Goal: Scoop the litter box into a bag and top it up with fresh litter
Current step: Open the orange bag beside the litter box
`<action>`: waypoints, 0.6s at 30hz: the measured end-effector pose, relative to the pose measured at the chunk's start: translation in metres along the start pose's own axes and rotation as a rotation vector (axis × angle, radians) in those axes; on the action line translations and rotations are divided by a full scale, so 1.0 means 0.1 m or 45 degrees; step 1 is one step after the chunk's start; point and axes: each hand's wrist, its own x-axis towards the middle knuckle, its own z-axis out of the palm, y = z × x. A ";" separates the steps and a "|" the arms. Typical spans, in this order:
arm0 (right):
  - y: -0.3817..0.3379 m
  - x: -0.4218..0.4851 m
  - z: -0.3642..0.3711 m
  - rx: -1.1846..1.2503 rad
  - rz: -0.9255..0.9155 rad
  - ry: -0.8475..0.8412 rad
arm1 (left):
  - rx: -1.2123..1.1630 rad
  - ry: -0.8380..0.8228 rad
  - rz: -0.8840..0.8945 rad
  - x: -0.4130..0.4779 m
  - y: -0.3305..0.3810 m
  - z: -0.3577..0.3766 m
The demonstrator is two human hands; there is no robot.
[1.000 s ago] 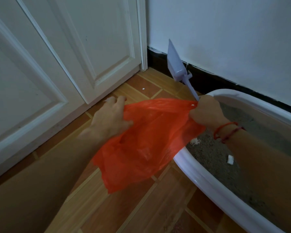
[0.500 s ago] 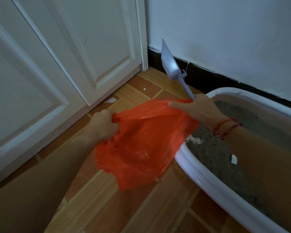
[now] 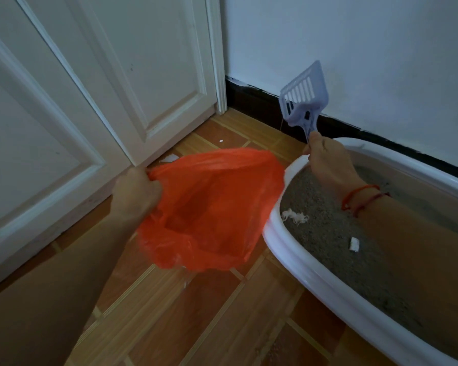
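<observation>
In the centre of the frame a thin, crinkled orange plastic bag [image 3: 212, 207] hangs open just beside the left end of the litter box [image 3: 328, 289], its mouth spread wide and its glossy film slack. The left hand [image 3: 135, 191], at centre left, clenches the bunched left edge of the bag in curled fingers. The right hand [image 3: 325, 159], upper right of centre, grips the narrow handle of a pale lilac plastic scoop [image 3: 303, 93], whose slotted, shovel-shaped head points up against the wall. Two red string bracelets [image 3: 360, 198] circle that wrist.

The litter box is a white, smooth oval tub with a thick rolled rim, running from centre right to the lower right corner. It holds fine, grainy grey litter [image 3: 323, 225], on which lie a frayed white clump [image 3: 294, 216] and a small white scrap [image 3: 354, 244].

The floor [image 3: 196, 313] is glossy, wood-patterned tile. A white panelled door [image 3: 90, 101] fills the upper left, and a black baseboard [image 3: 251, 107] runs beneath the pale wall.
</observation>
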 end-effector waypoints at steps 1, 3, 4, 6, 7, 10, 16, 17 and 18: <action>0.02 -0.01 -0.03 -0.012 0.003 0.012 | -0.008 0.039 -0.028 0.00 -0.02 -0.04; 0.06 -0.02 -0.08 -0.079 0.015 -0.003 | 0.003 0.089 -0.045 -0.02 -0.03 -0.09; 0.09 -0.03 -0.09 -0.108 0.021 -0.034 | 0.012 0.095 -0.037 -0.03 -0.03 -0.09; 0.12 -0.06 -0.09 -0.117 0.025 -0.088 | 0.062 0.064 -0.019 -0.09 -0.01 -0.06; 0.14 -0.08 -0.10 -0.110 0.037 -0.096 | 0.102 0.022 0.002 -0.12 0.00 -0.02; 0.21 -0.06 -0.09 -0.166 0.042 -0.106 | 0.147 -0.076 0.061 -0.23 0.10 0.16; 0.33 -0.08 -0.18 -0.204 0.037 -0.033 | 0.024 -0.091 0.217 -0.29 0.33 0.39; 0.35 -0.09 -0.20 -0.195 0.032 -0.039 | -0.011 -0.102 0.248 -0.32 0.38 0.40; 0.36 -0.11 -0.22 -0.191 0.032 -0.045 | -0.053 -0.130 0.271 -0.34 0.42 0.41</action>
